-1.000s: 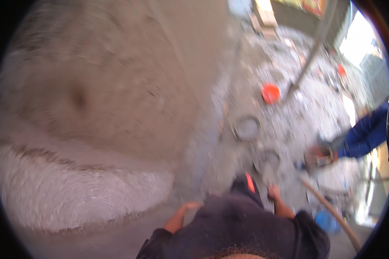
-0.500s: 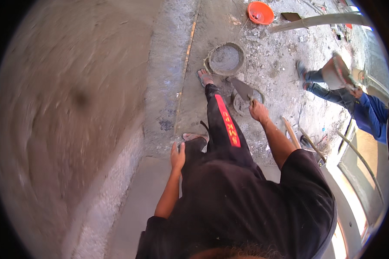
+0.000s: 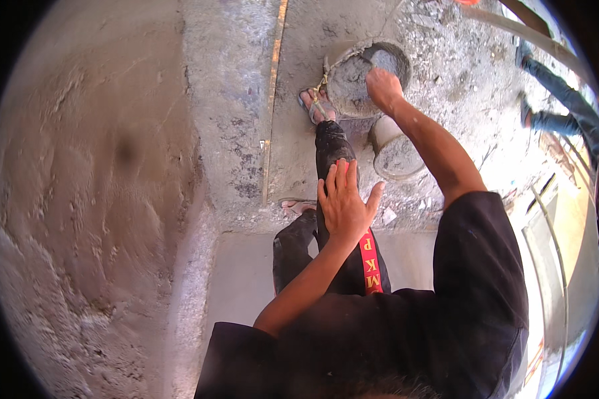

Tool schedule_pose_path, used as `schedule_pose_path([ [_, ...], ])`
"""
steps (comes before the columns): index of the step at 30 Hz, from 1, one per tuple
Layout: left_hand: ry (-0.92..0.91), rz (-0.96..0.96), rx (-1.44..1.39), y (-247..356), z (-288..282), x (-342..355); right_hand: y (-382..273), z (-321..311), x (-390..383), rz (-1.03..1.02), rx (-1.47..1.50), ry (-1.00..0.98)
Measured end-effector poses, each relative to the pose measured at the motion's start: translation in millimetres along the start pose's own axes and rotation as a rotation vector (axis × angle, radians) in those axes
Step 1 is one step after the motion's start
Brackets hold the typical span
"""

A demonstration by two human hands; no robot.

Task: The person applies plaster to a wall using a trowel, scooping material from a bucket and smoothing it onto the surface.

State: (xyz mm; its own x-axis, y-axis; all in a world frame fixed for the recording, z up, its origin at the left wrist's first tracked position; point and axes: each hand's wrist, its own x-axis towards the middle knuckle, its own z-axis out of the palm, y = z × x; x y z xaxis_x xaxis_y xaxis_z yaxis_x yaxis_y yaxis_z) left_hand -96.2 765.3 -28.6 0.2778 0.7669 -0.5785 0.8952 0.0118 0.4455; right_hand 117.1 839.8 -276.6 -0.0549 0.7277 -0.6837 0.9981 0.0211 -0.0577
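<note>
Fingers of the right hand (image 3: 383, 91) are clenched, apparently on the handle of a trowel (image 3: 381, 58) whose blade barely stands out from the mortar (image 3: 353, 74). Half a second ago the trowel hung over the smaller bucket (image 3: 385, 130); now it is down in the round tub (image 3: 407, 61), so the work has shifted to the mortar itself. The left hand (image 3: 346, 203), then held beside the body, now lies spread and empty over the forward leg (image 3: 331, 141). Grey mortar fills part of the tub; the bucket sits just beside, its contents unclear.
</note>
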Motion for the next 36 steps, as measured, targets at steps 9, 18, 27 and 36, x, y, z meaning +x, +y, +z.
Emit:
schedule_pose_path([
  [9,0.005,-0.012,-0.042,-7.4,-6.9,6.7,86.2,-20.1,-74.2,0.395,0.245,-0.1],
  [18,-0.008,0.049,0.013,-6.4,6.1,-9.8,-67.2,101.3,-45.8,0.46,0.946,0.144],
  [27,0.014,0.145,0.03,-23.0,23.7,-47.2,-89.8,116.6,-142.7,0.443,1.161,0.489],
  [36,-0.017,0.124,-0.106,-37.4,35.4,-83.3,-70.1,58.6,-172.2,0.496,1.561,0.406],
])
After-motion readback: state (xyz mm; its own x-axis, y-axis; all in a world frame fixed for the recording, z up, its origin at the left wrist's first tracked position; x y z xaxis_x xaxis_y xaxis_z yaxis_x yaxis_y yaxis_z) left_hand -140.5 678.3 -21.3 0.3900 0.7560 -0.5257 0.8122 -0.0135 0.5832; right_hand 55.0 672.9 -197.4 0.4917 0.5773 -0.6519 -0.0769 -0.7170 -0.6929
